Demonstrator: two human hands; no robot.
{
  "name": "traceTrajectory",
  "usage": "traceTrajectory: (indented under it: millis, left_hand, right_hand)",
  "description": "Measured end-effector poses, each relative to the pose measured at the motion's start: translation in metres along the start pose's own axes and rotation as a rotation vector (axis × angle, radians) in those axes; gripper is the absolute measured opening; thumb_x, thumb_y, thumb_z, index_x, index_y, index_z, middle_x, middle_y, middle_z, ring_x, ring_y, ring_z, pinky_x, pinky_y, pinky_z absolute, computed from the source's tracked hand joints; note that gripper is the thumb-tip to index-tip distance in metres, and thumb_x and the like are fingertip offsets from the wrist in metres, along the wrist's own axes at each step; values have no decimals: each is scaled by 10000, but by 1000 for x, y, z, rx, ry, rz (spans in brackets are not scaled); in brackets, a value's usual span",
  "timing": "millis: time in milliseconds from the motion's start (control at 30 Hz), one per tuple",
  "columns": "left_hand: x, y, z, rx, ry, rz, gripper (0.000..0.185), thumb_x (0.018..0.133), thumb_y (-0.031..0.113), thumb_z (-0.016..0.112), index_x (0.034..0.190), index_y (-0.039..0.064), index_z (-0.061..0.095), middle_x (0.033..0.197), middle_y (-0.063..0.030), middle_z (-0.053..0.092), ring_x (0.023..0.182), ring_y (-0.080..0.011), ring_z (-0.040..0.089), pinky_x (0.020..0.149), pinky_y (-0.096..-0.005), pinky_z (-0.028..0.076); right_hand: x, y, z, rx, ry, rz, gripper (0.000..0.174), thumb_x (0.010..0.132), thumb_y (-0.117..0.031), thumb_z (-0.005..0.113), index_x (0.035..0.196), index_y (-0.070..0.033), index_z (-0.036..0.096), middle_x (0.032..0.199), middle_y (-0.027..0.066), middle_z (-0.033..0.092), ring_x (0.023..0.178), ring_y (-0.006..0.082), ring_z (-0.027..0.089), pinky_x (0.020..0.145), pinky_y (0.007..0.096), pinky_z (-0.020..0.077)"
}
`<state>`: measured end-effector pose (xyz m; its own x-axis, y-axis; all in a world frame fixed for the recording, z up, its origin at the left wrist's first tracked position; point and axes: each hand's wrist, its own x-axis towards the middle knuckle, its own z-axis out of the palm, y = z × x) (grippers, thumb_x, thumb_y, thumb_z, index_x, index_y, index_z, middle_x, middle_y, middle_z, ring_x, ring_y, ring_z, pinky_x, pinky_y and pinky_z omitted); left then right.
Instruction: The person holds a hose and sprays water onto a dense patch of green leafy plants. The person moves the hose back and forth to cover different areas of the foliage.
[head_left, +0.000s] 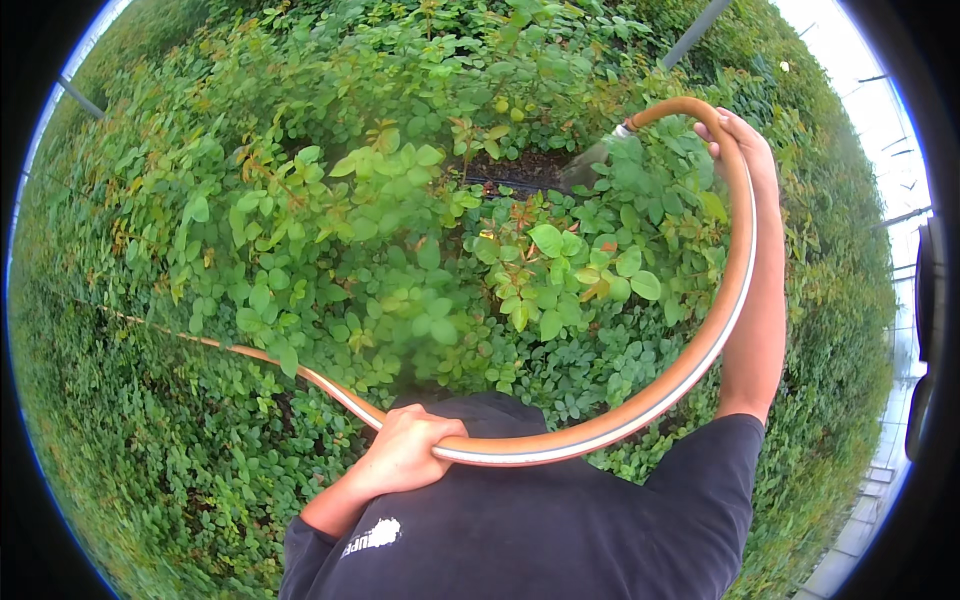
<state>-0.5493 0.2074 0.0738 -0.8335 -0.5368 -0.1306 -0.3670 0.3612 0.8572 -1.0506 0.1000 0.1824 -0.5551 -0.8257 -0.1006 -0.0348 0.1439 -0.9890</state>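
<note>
My left hand (415, 448) is closed around an orange garden hose (637, 416) with a white stripe, close against my dark shirt. From there the hose curves up on the right to my right hand (742, 146), which grips it near its upper bend with the arm stretched out. Past that hand the hose arches over and points down to the left, ending in a pale nozzle (622, 130). A spray of water (586, 163) leaves the nozzle towards dark soil (525, 166) between leafy, rose-like bushes (559, 281).
Dense green bushes surround me on all sides. The hose trails off left through the foliage. A grey pole (696, 34) rises at the upper right and another (81, 97) at the upper left. A paved strip (862, 510) runs along the right edge, beside a bright greenhouse-like frame.
</note>
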Motion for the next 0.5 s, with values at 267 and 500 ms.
traceTrajectory:
  millis: [267,500]
  left_hand:
    - [-6,2,3,18,12,-11,136,688,43,627,800,118,647,671,-62,643,698,-280,642,692,-379,451]
    - [-11,2,5,32,32,-13,145,675,28,627,793,111,640,673,-46,639,696,-262,638,683,-372,433]
  right_hand:
    - [11,-8,40,64,-287,8,466,958,-203,532,1353,20,427,1018,132,670,608,66,611,443,146,471]
    - [7,-15,76,150,-378,-13,500,962,-206,519,1387,26,393,1049,137,658,614,65,597,421,153,449]
